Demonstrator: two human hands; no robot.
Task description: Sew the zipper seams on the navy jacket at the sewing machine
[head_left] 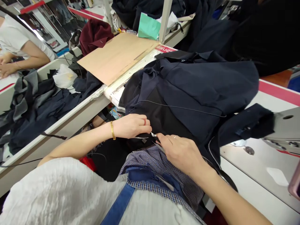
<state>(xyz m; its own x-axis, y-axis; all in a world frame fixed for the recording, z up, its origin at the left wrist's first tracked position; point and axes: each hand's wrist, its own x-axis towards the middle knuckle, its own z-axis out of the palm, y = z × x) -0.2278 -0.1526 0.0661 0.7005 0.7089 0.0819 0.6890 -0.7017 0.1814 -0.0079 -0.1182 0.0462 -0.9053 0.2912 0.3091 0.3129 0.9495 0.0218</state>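
A dark navy and black jacket (199, 86) with a metal zipper is draped over the table edge towards my lap. My left hand (133, 125), with a gold bracelet and a red ring, is closed in a pinch at the silver zipper slider (153, 134). Facing it from the other side, my right hand (181, 151) is closed on the jacket's zipper edge, its fingertips near the slider. Something thin shows under my right fingers, too small to name. Zipper teeth run left from the slider, below my left hand.
A brown board (119, 54) lies on the table behind the jacket. Sewing machine parts (286, 129) stand at the right. Dark cloth pieces (47, 109) fill a trough at the left, where a person in white (25, 43) sits. A checked apron (161, 165) covers my lap.
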